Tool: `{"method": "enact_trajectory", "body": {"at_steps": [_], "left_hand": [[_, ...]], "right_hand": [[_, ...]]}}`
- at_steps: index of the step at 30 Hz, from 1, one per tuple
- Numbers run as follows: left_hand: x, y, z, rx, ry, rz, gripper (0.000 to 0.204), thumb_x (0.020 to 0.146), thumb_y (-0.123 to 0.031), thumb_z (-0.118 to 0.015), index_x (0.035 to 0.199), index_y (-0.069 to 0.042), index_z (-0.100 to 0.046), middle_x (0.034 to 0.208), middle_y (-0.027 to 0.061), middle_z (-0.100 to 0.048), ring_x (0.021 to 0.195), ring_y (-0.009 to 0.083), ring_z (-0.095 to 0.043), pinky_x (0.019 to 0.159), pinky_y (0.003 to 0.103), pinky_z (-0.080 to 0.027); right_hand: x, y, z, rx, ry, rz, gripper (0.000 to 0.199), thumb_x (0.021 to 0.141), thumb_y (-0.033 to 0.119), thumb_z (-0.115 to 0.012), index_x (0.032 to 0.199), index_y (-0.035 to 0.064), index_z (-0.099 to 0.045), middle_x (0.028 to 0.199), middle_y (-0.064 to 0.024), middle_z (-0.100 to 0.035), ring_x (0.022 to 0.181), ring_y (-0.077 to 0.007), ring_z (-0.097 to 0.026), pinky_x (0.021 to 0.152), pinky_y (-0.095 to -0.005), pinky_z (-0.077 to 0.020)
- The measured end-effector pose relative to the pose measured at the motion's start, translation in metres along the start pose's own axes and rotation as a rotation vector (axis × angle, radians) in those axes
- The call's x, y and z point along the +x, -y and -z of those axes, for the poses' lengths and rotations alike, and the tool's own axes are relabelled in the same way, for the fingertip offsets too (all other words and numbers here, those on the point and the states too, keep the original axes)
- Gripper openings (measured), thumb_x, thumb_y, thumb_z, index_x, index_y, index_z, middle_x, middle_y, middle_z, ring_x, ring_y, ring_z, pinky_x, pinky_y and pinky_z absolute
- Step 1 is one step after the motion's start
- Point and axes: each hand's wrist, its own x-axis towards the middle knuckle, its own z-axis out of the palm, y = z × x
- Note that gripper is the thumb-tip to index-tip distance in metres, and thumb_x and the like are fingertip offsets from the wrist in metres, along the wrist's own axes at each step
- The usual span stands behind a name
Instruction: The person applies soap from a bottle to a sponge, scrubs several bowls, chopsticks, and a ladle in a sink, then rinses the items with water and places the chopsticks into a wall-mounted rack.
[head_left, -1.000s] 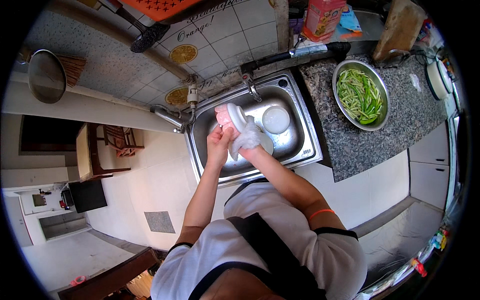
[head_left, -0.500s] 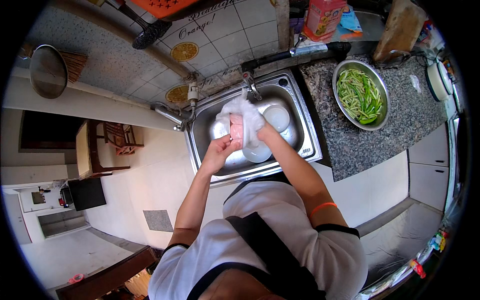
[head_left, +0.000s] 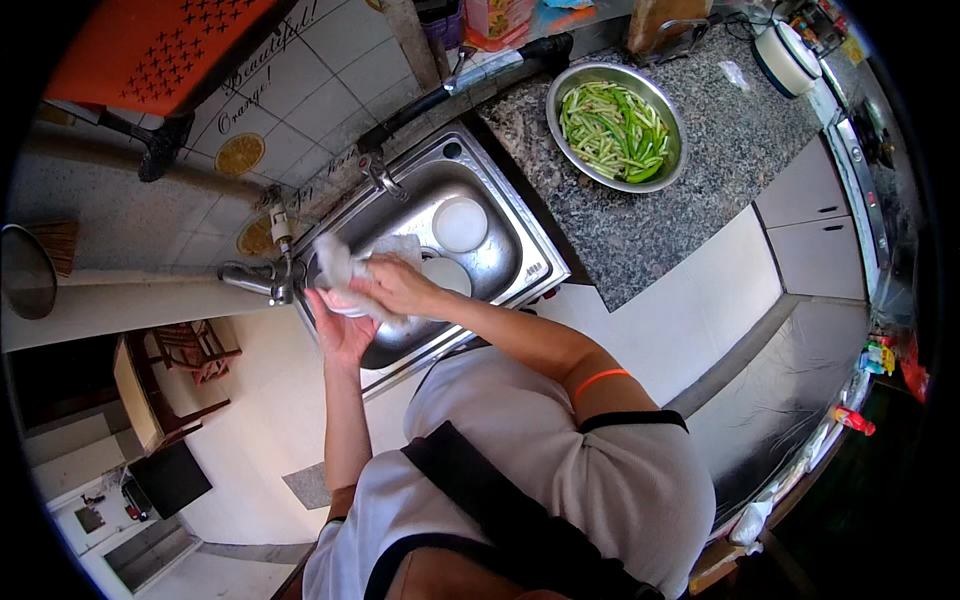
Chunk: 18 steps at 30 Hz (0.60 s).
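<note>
Over the left part of the steel sink, both hands come together around a white cloth and a pink-patterned dish. My left hand is closed on the dish from below, its fingers partly hidden by the cloth. My right hand grips the cloth and presses it against the dish. Most of the dish is covered, so whether it is a cup or a bowl does not show. In the sink basin lie a white bowl and a second white dish, which is partly behind my right hand.
A faucet rises at the sink's back edge. On the granite counter to the right stands a metal bowl of cut green vegetables. Pipes with a valve run beside the sink's left corner. An orange basket hangs at upper left.
My view has turned right, so the sink appears further left. The right hand has moved over the cloth and across to the left hand; the cloth covers more of the pink dish.
</note>
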Motion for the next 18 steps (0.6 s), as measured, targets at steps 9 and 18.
{"method": "enact_trajectory", "body": {"at_steps": [9, 18], "left_hand": [[-0.01, -0.009, 0.022, -0.07, -0.021, -0.181, 0.061, 0.075, -0.053, -0.044, 0.119, -0.013, -0.037, 0.118, 0.0059, -0.043, 0.109, 0.0238, -0.04, 0.091, 0.042, -0.033], [-0.02, 0.001, 0.028, -0.057, 0.016, -0.09, 0.057, 0.077, -0.045, -0.046, 0.123, -0.016, -0.029, 0.124, 0.0039, -0.034, 0.111, 0.0219, -0.037, 0.09, 0.035, -0.033]], "right_hand": [[0.011, 0.018, 0.005, 0.052, 0.06, -0.033, 0.044, 0.075, 0.021, -0.054, 0.114, 0.0043, -0.04, 0.124, -0.0134, -0.03, 0.109, -0.0276, -0.036, 0.092, -0.0382, -0.028], [0.042, 0.017, -0.023, -0.574, 0.234, 0.476, 0.063, 0.06, 0.012, -0.06, 0.117, 0.0255, -0.037, 0.12, -0.007, -0.035, 0.108, -0.0278, -0.036, 0.088, -0.0447, -0.0291]]}}
